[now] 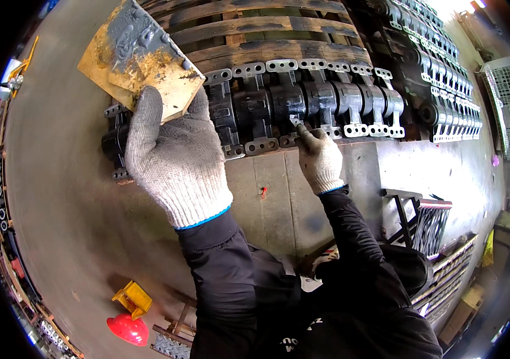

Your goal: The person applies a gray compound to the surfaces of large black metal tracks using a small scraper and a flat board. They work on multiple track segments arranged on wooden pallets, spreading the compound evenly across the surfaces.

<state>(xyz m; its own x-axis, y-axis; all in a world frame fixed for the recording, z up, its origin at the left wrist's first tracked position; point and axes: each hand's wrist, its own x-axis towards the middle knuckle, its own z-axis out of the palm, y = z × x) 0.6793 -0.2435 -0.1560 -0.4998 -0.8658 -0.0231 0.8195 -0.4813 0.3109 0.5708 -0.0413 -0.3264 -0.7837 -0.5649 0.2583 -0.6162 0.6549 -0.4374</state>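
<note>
1. Stained yellow board (141, 57), held in the closed grip of the gloved left hand (174, 149), sits left of the row of black castings (303, 102).
2. Right hand (321, 158) presses a small tool, fingers curled, against the row's front edge.
3. The wooden pallet (255, 30) carries the row.

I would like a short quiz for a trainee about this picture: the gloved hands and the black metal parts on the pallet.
1. True or false: the left hand holds a stained yellow board.
2. What does the right hand touch?
A. the red cone on the floor
B. the row of black cast metal parts
C. the wire mesh cage
3. Fill in: the black parts lie in a row on a wooden ____.

Key
1. True; it grips the board's lower edge.
2. B; its fingertips are at the near edge of one part, and what they pinch is too small to tell.
3. pallet
</note>
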